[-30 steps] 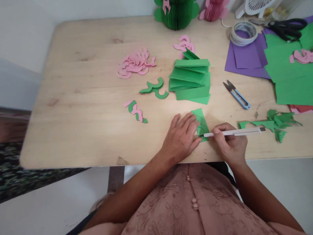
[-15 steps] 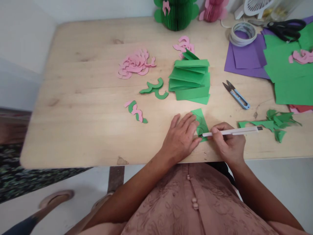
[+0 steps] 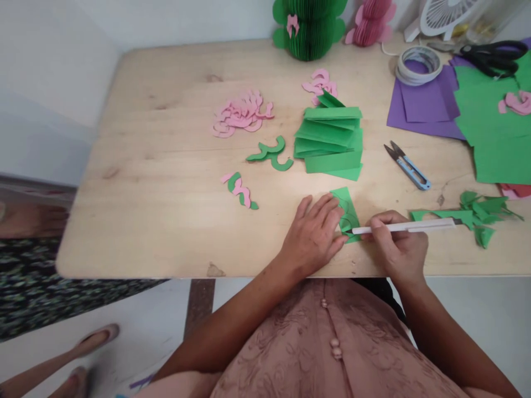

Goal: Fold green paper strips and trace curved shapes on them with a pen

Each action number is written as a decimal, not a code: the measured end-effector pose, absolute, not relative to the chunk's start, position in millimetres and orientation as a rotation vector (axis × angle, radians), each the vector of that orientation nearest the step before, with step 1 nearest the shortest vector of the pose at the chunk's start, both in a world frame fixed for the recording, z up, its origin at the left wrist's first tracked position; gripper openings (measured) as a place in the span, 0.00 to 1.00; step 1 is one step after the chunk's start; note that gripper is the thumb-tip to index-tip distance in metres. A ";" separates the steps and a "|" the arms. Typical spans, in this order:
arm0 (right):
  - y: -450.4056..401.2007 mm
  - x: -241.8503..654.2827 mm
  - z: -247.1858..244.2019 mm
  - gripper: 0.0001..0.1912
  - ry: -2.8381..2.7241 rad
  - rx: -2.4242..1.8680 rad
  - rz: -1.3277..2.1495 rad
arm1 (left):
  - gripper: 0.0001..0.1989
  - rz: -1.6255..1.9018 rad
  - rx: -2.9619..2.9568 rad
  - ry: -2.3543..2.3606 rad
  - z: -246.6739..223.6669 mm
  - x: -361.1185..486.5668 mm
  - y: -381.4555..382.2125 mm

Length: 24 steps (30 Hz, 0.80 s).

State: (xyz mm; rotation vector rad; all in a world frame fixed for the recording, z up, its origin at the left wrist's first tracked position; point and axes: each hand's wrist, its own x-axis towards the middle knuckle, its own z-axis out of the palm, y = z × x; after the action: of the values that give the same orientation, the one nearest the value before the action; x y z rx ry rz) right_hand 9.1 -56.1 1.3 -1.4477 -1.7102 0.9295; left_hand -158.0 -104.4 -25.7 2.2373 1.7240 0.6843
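A small green paper piece (image 3: 347,207) with curved pen lines lies near the table's front edge. My left hand (image 3: 313,235) rests flat on its left side, fingers stretched out. Between the fingers of my right hand (image 3: 399,249) is a white pen (image 3: 415,225), its dark tip touching the paper's lower part. Just beyond the paper sits a stack of folded green paper strips (image 3: 332,141). Cut green wavy pieces (image 3: 271,152) and a pink-and-green twisted piece (image 3: 240,190) lie to the left of it.
Blue thread snips (image 3: 410,168) and green scraps (image 3: 483,213) lie to the right. Farther back are tape rolls (image 3: 418,65) on purple paper (image 3: 427,102), black-handled scissors (image 3: 492,57), green sheets (image 3: 498,132), a pink pile of cutouts (image 3: 243,113) and a green honeycomb paper ornament (image 3: 309,33). Another person's feet (image 3: 97,337) show at lower left.
The whole view has shifted slightly, so the table appears farther right. The pen tip stays on the paper's lower part, and my left hand still holds the sheet down. The other person's feet have moved.
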 end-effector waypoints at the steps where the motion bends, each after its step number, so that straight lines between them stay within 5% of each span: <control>1: -56.1 9.1 1.4 0.09 -1.716 -1.451 0.922 | 0.19 0.686 2.235 1.724 -25.8 -158.0 -104.5; 24: -54.9 9.9 2.6 0.10 -1.765 -1.431 0.924 | 0.20 0.682 2.210 1.721 -24.7 -156.8 -104.7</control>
State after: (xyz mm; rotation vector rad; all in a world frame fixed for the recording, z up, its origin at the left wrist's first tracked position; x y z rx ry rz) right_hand 9.9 -54.9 2.6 -1.4313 -1.7647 0.9240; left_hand -156.8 -104.7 -24.7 2.2097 1.7213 0.6818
